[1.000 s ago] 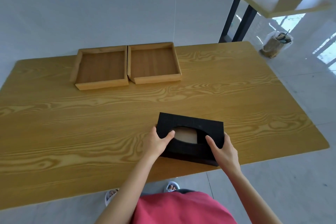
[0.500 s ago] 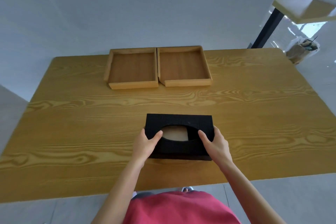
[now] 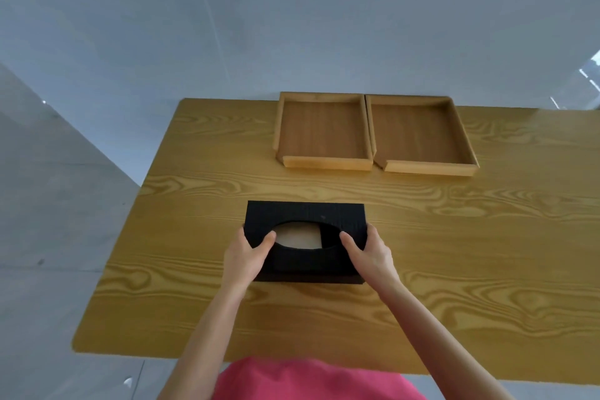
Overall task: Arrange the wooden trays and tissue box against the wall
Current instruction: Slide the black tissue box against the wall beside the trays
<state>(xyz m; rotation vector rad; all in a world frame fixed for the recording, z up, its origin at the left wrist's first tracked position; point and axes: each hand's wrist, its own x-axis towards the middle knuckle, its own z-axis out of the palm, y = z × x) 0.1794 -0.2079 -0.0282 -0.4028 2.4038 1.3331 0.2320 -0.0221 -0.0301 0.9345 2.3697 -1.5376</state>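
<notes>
Pink garment [image 3: 311, 380] at bottom edge. Left hand [image 3: 248, 256] clasps left end of black tissue box [image 3: 305, 217], thumb on top by oval opening. Right hand [image 3: 368, 253] clasps right end likewise. Box on wooden table [image 3: 454, 253], mid-depth, well apart from wall. Beyond: left wooden tray [image 3: 321, 131] and right wooden tray [image 3: 418, 135], side by side, touching, backs against grey wall [image 3: 292, 19].

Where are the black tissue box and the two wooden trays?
Black tissue box [image 3: 308, 214]: head view, top panel.
Left wooden tray [image 3: 319, 131]: head view, inner floor.
Right wooden tray [image 3: 417, 133]: head view, inner floor.
</notes>
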